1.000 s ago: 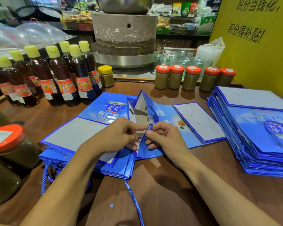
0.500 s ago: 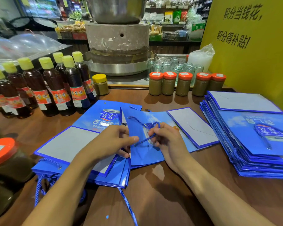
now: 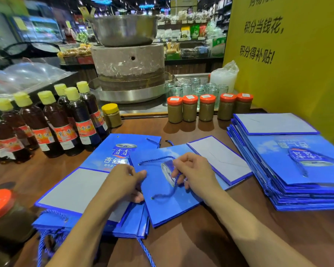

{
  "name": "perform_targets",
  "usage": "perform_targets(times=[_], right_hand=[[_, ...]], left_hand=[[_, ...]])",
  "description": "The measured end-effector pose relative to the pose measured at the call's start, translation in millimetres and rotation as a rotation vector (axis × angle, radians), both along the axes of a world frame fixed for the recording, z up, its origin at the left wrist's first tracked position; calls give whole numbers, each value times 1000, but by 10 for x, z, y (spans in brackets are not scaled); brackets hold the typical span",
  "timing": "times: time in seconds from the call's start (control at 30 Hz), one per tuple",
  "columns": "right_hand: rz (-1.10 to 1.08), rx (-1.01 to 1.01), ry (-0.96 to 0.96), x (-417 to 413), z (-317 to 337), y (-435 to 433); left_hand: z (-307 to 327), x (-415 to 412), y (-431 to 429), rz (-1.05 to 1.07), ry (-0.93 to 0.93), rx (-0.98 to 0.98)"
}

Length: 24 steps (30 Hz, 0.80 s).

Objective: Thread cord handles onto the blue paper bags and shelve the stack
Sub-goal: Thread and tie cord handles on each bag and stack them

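A blue paper bag (image 3: 168,207) lies flat on the brown wooden desk (image 3: 193,239), right in front of the person. Its left edge overlaps a low stack of bags (image 3: 73,191) whose top one shows a grey base panel. The left hand (image 3: 123,184) grips that left edge, thumb on top and fingers curled underneath. The right hand (image 3: 193,172) rests on the middle of the bag, its fingers pinching the blue cord handle (image 3: 156,159). The cord loops from one small hole near the bag's far-left corner, through the pinch, and back to a second hole closer to the person. Both ends sit in the holes; I cannot see any knots.

To the right, well apart from the hands, a taller pile of flat bags (image 3: 289,170) sits against a yellow board (image 3: 289,78) printed with black characters. Twisted blue cords (image 3: 46,241) hang from the near end of the left stack, over the desk's edge.

Along the back of the desk stand dark sesame-oil bottles (image 3: 60,130) with yellow caps, a yellow-lidded jar (image 3: 111,115) and a row of orange-lidded paste jars (image 3: 206,110). Behind them are empty glass jars (image 3: 199,89) and a stone mill (image 3: 128,68) topped by a metal basin. A big orange-lidded jar (image 3: 2,211) sits at the near left.
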State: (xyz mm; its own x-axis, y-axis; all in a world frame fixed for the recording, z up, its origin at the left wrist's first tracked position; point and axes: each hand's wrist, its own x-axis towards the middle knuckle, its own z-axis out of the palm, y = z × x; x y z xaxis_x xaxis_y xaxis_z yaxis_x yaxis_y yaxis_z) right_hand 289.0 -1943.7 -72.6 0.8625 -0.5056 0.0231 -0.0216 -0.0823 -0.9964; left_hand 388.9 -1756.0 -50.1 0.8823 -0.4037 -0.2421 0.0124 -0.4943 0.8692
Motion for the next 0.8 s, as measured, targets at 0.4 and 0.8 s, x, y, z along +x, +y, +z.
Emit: perform_targets(times=[0.4, 0.8], right_hand=[[-303, -285, 79, 70, -115, -251], [-238, -888, 333, -97, -17, -404]], left_hand=[[101, 44, 130, -31, 52, 79], [161, -265, 10, -281, -704, 475]])
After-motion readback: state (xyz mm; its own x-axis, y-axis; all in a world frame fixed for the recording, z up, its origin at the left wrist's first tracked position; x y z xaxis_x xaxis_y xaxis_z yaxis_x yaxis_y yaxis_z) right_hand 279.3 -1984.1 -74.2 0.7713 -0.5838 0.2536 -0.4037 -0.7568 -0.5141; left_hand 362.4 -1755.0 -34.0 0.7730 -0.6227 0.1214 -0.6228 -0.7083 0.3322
